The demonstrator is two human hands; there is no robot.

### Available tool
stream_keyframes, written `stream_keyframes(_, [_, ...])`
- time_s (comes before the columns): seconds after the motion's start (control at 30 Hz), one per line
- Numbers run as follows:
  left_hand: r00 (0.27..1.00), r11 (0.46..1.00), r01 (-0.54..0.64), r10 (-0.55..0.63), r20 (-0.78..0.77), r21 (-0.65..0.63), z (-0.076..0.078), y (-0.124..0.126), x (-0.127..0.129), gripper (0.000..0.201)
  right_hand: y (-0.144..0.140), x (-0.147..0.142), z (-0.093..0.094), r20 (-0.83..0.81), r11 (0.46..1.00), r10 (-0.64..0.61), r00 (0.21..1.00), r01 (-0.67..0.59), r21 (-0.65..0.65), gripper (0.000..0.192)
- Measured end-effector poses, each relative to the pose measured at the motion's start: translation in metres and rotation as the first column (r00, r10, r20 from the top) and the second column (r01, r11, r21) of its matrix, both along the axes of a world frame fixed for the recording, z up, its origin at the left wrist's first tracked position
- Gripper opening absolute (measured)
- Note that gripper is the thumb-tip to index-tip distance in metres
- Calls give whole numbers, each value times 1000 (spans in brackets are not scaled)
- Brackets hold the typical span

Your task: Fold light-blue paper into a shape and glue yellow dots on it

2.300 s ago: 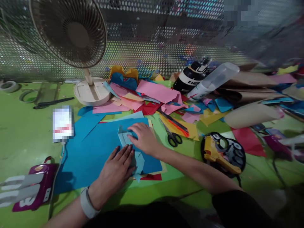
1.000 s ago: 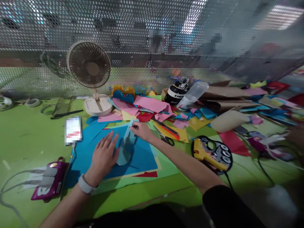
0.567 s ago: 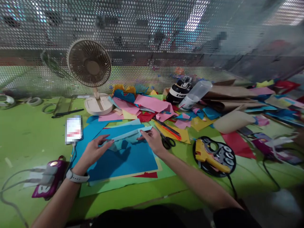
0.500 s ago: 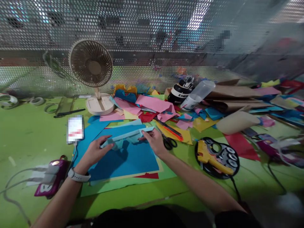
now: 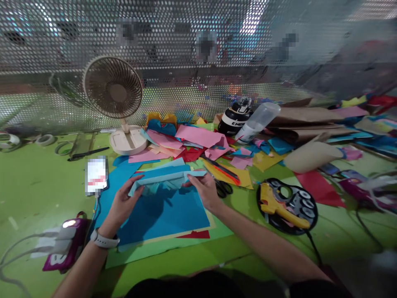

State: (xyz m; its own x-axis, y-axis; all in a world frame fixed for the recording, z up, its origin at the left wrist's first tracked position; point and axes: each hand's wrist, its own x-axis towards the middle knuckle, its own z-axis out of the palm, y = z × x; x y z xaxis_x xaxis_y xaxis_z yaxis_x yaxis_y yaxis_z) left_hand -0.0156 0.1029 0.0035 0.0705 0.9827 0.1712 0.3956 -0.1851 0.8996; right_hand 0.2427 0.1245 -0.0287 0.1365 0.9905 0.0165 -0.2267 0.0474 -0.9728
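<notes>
- Lifted off the dark blue sheet (image 5: 164, 215) since it lay pressed flat, your light blue folded paper (image 5: 164, 180) now hangs between both hands.
- Your left hand (image 5: 122, 203) pinches its left end.
- Your right hand (image 5: 206, 192) pinches its right end, near the scissors (image 5: 223, 188).

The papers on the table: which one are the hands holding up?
The light blue folded paper. The left hand and right hand pinch its ends above the darker blue sheet; the pink sheets lie loose behind.

Single head-worn camera, looking forward and down, close over green table (image 5: 34, 182), perforated screen (image 5: 192, 82) behind
</notes>
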Motion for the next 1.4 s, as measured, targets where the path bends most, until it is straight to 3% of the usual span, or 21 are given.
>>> stream_keyframes(0.1, [999, 996, 9, -12, 33, 92, 1, 0, -1, 28, -4, 2, 0, 59, 995, 84, 995, -87, 41, 35])
stream_keyframes(0.17, [999, 969, 33, -39, 19, 244, 2, 0, -2, 22, -6, 3, -1, 83, 989, 125, 989, -131, 73, 35])
stream_keyframes(0.23, [997, 891, 67, -46, -59, 449, 3, -1, -2, 17, -5, 4, -2, 62, 979, 169, 984, -175, 104, 39])
stream_keyframes(0.33, [967, 721, 181, -8, -254, 669, 5, -7, -2, 29, -1, 6, -6, 50, 965, 215, 975, -220, 140, 42])
stream_keyframes(0.4, [933, 651, 273, 1, -360, 708, 7, -14, -2, 38, 2, 7, -9, 104, 965, 197, 975, -211, 155, 45])
stream_keyframes(0.5, [872, 597, 378, 28, -489, 708, 9, -26, -4, 47, 4, 8, -11, 236, 968, 124, 964, -170, 186, 50])
stream_keyframes(0.7, [818, 467, 357, 263, -512, 809, 7, -29, -4, 57, -1, 8, -3, 313, 967, -158, 936, 82, 241, 41])
stream_keyframes(0.77, [801, 418, 345, 335, -496, 840, 6, -27, -2, 60, -5, 7, 3, 280, 979, -108, 954, 54, 194, 32])
stream_keyframes(0.83, [777, 389, 345, 392, -492, 854, 3, -26, 1, 61, -10, 4, 9, 218, 984, 111, 970, -139, 114, 31])
stream_keyframes(0.9, [761, 419, 368, 378, -528, 830, 1, -27, 3, 59, -17, 0, 14, 112, 921, 379, 919, -386, 47, 42])
stream_keyframes(0.97, [755, 484, 406, 300, -583, 775, 0, -28, 7, 55, -23, -6, 17, -21, 846, 534, 845, -534, 12, 45])
stream_keyframes(1.07, [743, 546, 478, 165, -648, 688, 1, -29, 13, 48, -29, -12, 19, -124, 835, 545, 830, -550, -12, 38])
stream_keyframes(1.2, [733, 564, 530, 71, -676, 633, 1, -28, 20, 49, -29, -13, 21, -172, 861, 493, 853, -506, -41, 34])
stream_keyframes(1.3, [794, 597, 449, 74, -603, 665, -3, -25, 24, 62, -25, -9, 25, -161, 897, 428, 889, -440, -43, 34])
stream_keyframes(1.4, [887, 677, 312, 44, -460, 666, -4, -23, 26, 66, -22, -2, 31, -117, 877, 473, 873, -480, -32, 34])
